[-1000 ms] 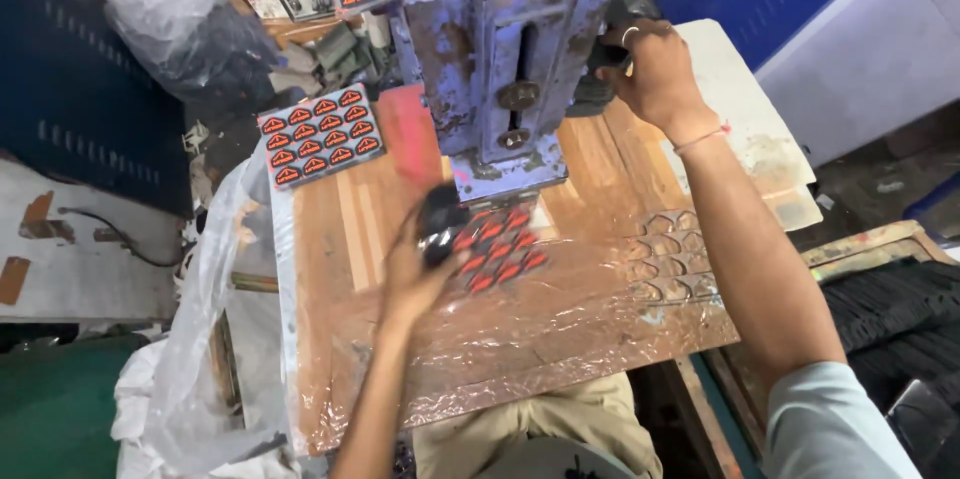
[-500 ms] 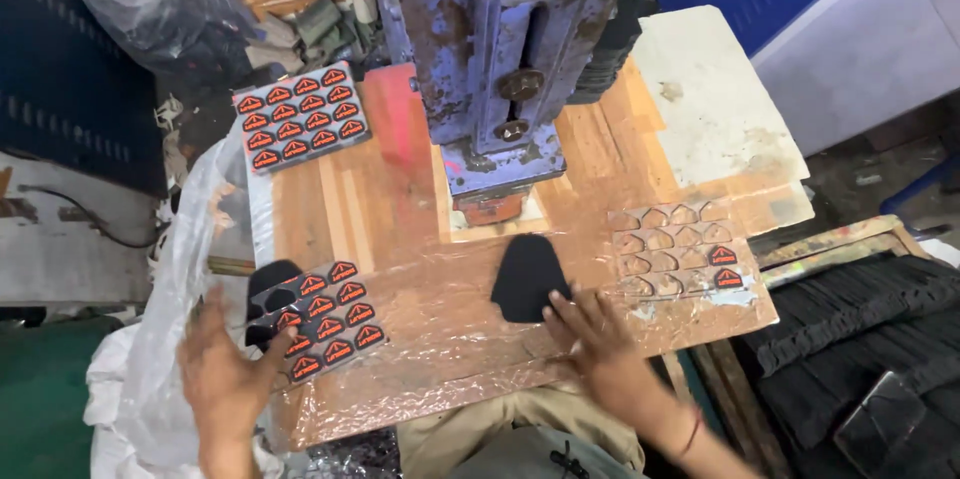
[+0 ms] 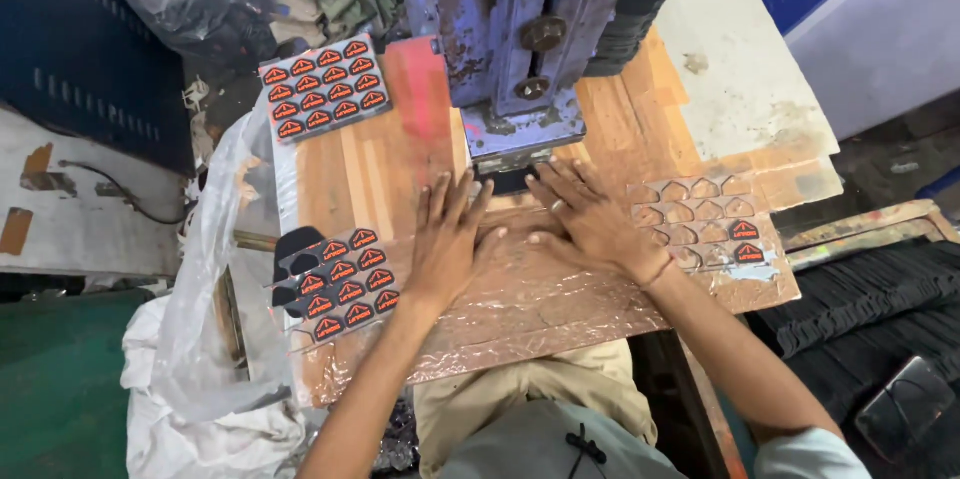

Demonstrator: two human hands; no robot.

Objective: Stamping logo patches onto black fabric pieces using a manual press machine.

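The blue press (image 3: 520, 39) stands at the far edge of the wooden worktop (image 3: 370, 169). A clear plastic sheet (image 3: 540, 299) covers the near half of the worktop, directly below the press head. Both hands lie flat on this sheet, side by side, fingers spread and pointing toward the press, gripping nothing. The left hand (image 3: 448, 244) rests just right of a sheet of orange-and-black badges (image 3: 340, 284). The right hand (image 3: 590, 219) rests just left of a punched sheet (image 3: 705, 219). A second badge sheet (image 3: 325, 87) lies far left.
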